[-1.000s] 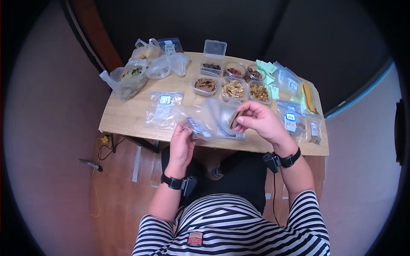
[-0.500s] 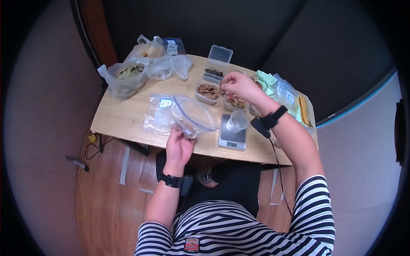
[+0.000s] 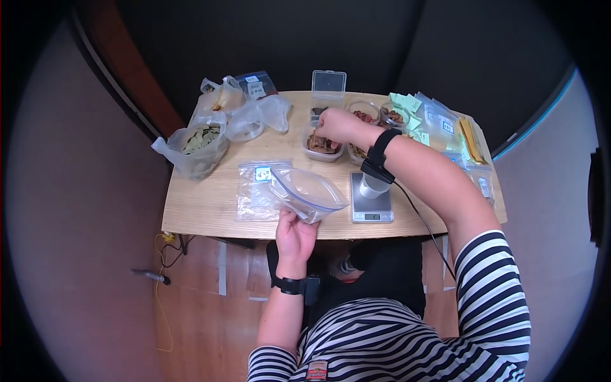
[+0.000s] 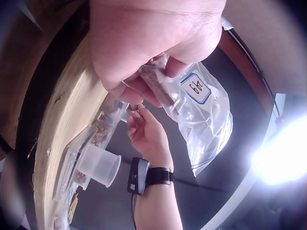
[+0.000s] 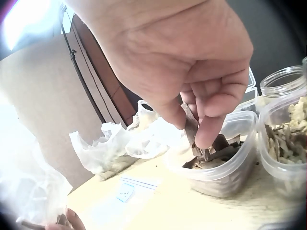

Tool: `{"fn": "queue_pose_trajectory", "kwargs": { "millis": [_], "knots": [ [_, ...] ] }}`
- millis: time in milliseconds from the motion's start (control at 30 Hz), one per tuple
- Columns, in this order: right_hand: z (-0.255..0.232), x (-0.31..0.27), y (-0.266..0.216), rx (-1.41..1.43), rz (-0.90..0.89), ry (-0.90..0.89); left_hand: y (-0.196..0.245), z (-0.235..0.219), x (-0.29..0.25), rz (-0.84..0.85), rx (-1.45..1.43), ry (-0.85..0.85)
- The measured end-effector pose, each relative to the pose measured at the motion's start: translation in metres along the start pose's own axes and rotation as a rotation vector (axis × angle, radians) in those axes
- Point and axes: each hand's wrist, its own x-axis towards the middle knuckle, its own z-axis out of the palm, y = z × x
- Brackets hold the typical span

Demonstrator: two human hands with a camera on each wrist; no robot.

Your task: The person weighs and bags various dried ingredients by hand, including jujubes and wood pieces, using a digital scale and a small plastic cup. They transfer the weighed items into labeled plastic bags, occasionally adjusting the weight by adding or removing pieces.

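My left hand holds a clear zip bag by its bottom, near the table's front edge. The bag's mouth gapes toward the right. In the left wrist view a brown bark strip shows inside it, beside a blue-framed label. Farther back, my right hand reaches over a plastic tub of bark pieces. Thumb and fingers pinch a flat brown bark piece, its lower end down among the others in the tub.
A digital scale bearing a translucent cup stands right of the bag. Another zip bag lies flat on the left. Plastic bags with dried leaves stand back left. A tub of pale dried pieces adjoins the bark tub; labelled packets lie right.
My right hand has gone from beside the zip bag, bark in its fingers, back to the bark tub. The zip bag's mouth has turned and widened in my left hand. The head view has shifted.
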Motion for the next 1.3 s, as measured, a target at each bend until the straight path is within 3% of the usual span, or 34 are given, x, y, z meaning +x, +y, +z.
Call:
{"fn": "queue_pose_trajectory", "kwargs": {
  "millis": [433,533,600,633,767,900,1033,1100,1233,1300],
  "knots": [
    [-0.003,0.009,0.011,0.006,0.045,0.025,0.0,-0.002,0.0,0.004,0.048,-0.028],
    [-0.008,0.005,0.013,-0.099,-0.017,0.051,0.0,0.003,-0.001,0.005,0.073,-0.03],
    [-0.013,-0.008,0.01,0.165,-0.027,0.107,0.0,0.012,-0.003,0.02,0.056,0.01],
    [-0.015,-0.019,0.004,0.169,-0.031,0.107,0.0,0.01,-0.003,0.023,0.06,0.011],
    [-0.012,-0.097,-0.023,0.757,-0.216,0.199,-0.001,0.008,-0.001,0.023,0.132,-0.04],
    [0.014,-0.183,-0.017,0.8,-0.45,0.326,-0.004,0.007,-0.002,0.027,0.213,-0.031],
    [0.047,-0.221,0.007,0.678,-0.408,0.346,-0.011,0.028,-0.021,-0.015,0.292,-0.011],
    [0.05,-0.232,0.022,0.599,-0.332,0.247,-0.018,0.032,-0.031,-0.074,0.446,-0.064],
    [0.044,-0.245,0.052,0.919,-0.102,0.099,-0.028,0.057,-0.052,-0.23,0.586,-0.046],
    [0.038,-0.249,0.066,0.897,-0.113,0.1,-0.031,0.052,-0.055,-0.286,0.621,-0.074]
  ]
}}
